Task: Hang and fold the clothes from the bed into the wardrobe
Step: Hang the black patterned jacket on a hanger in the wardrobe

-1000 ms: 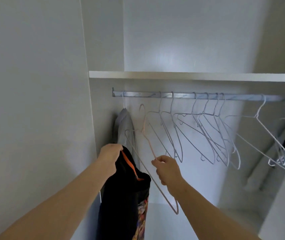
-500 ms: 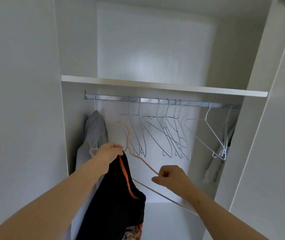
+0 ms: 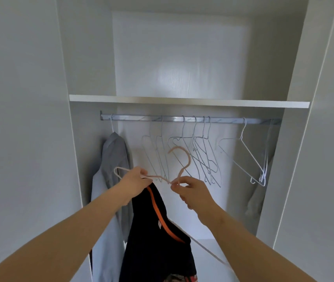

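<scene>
Left hand (image 3: 134,183) gripping black garment (image 3: 158,243) with pink hanger (image 3: 189,159), right hand (image 3: 192,190) pinching hanger neck

One wide-angle camera rides on my head and faces straight into the wardrobe (image 3: 93,58), from close in front of it. The shelf (image 3: 182,101) crosses mid-frame with the rail (image 3: 141,118) just below. My forearms fill the near bottom corners, left hand (image 3: 135,183) and right hand (image 3: 192,189) close together near the centre.

Rail (image 3: 182,119) looks like brushed metal, slightly shiny. Thin coated-wire hangers (image 3: 202,155) are hung at 12 o'clock. Black garment (image 3: 156,241) is matt cloth; shelf (image 3: 182,101) is smooth laminate.
</scene>
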Demonstrator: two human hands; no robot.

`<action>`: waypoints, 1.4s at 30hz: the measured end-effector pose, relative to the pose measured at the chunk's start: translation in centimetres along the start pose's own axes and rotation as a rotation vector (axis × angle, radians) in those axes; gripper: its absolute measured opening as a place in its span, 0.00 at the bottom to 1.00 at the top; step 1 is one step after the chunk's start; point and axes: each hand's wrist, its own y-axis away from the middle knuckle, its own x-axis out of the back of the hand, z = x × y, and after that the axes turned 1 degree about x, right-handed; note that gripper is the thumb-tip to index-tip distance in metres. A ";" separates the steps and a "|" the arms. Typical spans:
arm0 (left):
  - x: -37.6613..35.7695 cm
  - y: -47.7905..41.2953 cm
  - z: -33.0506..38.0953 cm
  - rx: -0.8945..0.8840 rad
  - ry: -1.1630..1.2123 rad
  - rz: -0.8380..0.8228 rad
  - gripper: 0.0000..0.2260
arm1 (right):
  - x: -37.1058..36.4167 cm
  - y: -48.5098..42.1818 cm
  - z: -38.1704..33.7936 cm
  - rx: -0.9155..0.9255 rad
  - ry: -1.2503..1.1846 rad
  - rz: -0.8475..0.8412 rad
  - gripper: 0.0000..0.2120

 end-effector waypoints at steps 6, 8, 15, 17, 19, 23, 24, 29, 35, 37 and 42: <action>1.6 -0.9 0.8 0.040 0.116 0.067 0.22 | 2.6 -0.1 0.8 -0.003 -0.108 0.158 0.08; 2.4 -1.4 0.9 0.057 0.125 0.085 0.23 | 3.7 -0.1 0.9 -0.036 -0.162 0.182 0.05; 2.8 -1.9 0.8 -0.248 -0.737 0.307 0.15 | 5.1 0.5 1.3 0.007 -0.191 0.208 0.13; 2.8 -2.2 1.0 -0.240 -0.782 0.388 0.12 | 5.4 0.7 1.4 -0.001 -0.190 0.191 0.16; 3.2 -2.7 1.0 -0.214 -0.633 0.415 0.11 | 5.5 0.9 1.5 -0.009 -0.171 0.163 0.18; 5.5 -3.9 0.6 0.040 0.095 0.371 0.10 | 6.0 1.1 1.8 -0.038 -0.091 0.113 0.19; 6.0 -4.2 0.3 0.082 0.256 0.349 0.12 | 6.0 1.2 1.8 -0.039 -0.060 0.090 0.19; 5.7 -3.7 0.6 -0.074 -0.027 0.323 0.09 | 5.3 1.0 1.0 -0.028 0.028 0.018 0.17; 2.9 -0.7 1.7 -0.353 -0.278 0.127 0.04 | 3.9 1.0 0.0 -0.038 0.112 0.015 0.15; 1.3 0.6 2.6 -0.419 -0.268 0.065 0.03 | 2.9 1.0 -0.5 -0.043 0.137 -0.009 0.15; -2.4 2.5 4.1 -0.605 -0.365 0.005 0.03 | 1.0 0.9 -1.8 -0.057 0.019 0.028 0.04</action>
